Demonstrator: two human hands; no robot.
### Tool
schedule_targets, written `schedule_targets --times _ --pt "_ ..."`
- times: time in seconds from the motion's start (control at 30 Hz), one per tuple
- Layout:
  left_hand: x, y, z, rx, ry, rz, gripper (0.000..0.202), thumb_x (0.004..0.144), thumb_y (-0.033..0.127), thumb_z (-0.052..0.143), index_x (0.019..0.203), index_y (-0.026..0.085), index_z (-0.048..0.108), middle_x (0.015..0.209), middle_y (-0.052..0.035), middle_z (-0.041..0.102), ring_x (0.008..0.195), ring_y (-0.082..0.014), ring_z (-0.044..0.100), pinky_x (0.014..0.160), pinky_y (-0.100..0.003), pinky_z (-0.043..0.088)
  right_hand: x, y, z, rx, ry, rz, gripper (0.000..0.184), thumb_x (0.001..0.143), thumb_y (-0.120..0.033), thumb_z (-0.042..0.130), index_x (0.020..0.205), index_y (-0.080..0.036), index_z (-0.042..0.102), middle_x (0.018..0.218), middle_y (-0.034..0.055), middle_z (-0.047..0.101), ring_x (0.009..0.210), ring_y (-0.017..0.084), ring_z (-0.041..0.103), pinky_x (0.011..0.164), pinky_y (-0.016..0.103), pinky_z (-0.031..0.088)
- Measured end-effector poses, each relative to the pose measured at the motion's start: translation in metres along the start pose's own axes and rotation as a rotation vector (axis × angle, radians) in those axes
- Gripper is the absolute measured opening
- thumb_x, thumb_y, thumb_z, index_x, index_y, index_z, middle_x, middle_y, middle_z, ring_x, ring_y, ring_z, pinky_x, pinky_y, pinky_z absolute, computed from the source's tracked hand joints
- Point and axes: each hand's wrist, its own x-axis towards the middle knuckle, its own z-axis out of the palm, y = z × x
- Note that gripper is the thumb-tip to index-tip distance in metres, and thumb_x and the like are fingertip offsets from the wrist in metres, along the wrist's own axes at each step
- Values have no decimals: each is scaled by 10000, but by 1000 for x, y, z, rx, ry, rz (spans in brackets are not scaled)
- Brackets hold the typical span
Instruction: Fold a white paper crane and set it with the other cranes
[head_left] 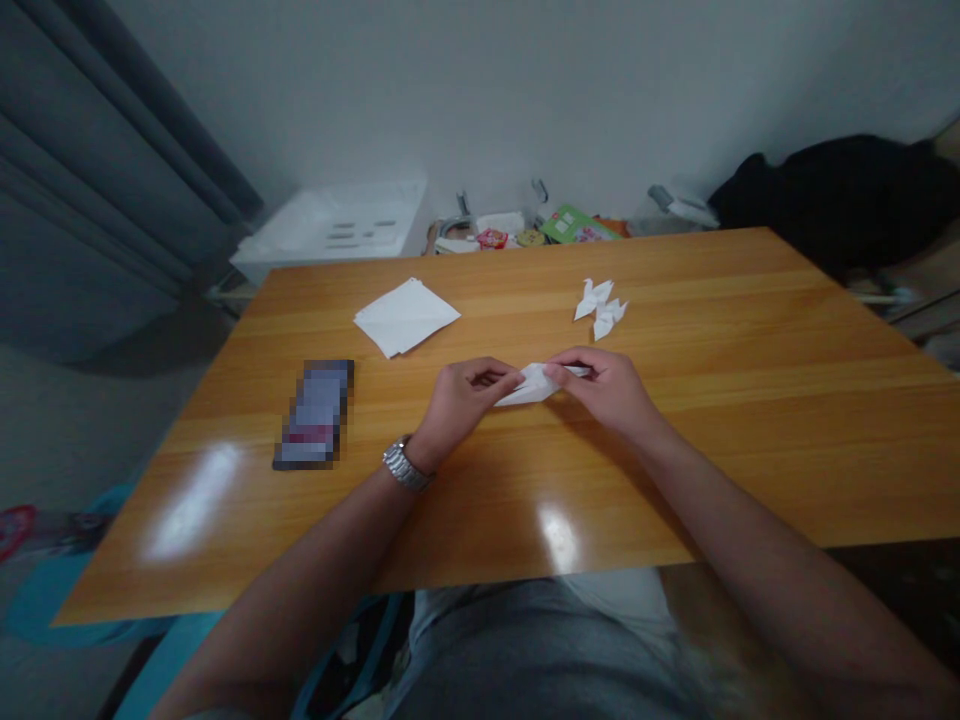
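Wooden table [750, 400], unmarked folded paper [534, 384]

A home room: wooden table [750, 400] by grey curtains [90, 180], household clutter [525, 230] along the wall (snack packets, bags).

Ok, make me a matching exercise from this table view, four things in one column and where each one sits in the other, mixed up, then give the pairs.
Things:
1. phone
2. stack of white paper
3. finished paper cranes
4. half-folded paper

Places:
A. pinched between the left hand and the right hand
B. far side of the table, right of the hands
C. flat on the table, left of the left hand
D. far side, left of the cranes

Pairs: 1-C, 2-D, 3-B, 4-A
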Motion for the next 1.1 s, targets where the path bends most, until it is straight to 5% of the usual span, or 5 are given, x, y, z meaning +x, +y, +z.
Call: schedule_targets --times 0.83,1.1 --pt "6 -4 -11 174 96 117 251 893 424 705 884 179 762 827 -42 755 704 -138 653 622 -230 480 5 5 -3 61 69 37 269 824 -466 753 893 -208 785 890 58 788 791 216 705 728 343 546" --pt "8 -9 -9 54 152 62 268 889 454 709 909 187 729 616 19 617 530 -103 556 506 -212 459 4 3 -2 84 68 47 270 825 -471 753 897 -213 785 896 58 787 802 219 706 733 345 548"
